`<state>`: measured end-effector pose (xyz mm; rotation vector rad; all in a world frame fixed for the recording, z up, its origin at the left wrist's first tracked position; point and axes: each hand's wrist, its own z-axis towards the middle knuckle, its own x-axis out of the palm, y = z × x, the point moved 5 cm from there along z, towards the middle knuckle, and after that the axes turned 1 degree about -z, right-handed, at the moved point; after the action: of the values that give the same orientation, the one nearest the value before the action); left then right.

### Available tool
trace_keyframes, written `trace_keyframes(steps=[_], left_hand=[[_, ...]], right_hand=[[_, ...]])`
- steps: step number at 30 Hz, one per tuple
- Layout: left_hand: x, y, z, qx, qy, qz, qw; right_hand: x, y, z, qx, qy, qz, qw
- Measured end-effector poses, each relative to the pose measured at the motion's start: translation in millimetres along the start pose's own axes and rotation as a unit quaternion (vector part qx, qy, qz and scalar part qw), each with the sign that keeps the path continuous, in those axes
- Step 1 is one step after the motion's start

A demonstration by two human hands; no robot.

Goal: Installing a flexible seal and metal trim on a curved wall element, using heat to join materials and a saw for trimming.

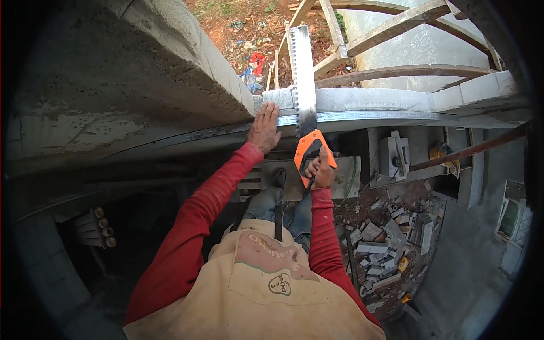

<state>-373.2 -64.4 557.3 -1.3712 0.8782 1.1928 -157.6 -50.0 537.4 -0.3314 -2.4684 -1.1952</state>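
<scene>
My right hand [322,168] is wrapped round the orange and black handle of a hand saw [305,73]. Its long toothed blade points away from me and crosses the top of a pale block wall [374,100], with the teeth toward the left. My left hand [264,128] lies flat with fingers stretched out on the wall's edge, left of the blade and apart from it. A thin metal strip [374,116] runs along the near side of the wall top, passing under the saw.
A thick concrete wall [141,62] rises at the left. Wooden beams [391,34] cross beyond the wall, above littered red soil. I stand on a plank platform [345,181]; broken block rubble [385,249] lies far below at the right. A rusty bar [476,147] slants in from the right.
</scene>
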Motion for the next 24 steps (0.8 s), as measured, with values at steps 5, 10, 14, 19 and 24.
trace_keyframes(steps=[5,10,14,19,24], left_hand=[[-4,5,19,-0.047,0.041,-0.049,0.997],[-4,24,72,-0.071,-0.061,-0.095,0.991],[-4,28,108,-0.181,0.159,-0.029,0.97],[-17,53,129,-0.195,0.021,-0.091,0.976],[-61,14,100,-0.104,-0.388,-0.175,0.899]], right_hand=[[-4,-5,-12,0.038,0.019,0.015,0.999],[-44,25,-49,-0.016,0.014,0.074,0.997],[-77,63,-82,-0.066,-0.031,0.016,0.997],[-108,68,-86,-0.095,-0.035,-0.067,0.993],[-80,46,-64,-0.051,-0.039,0.015,0.998]])
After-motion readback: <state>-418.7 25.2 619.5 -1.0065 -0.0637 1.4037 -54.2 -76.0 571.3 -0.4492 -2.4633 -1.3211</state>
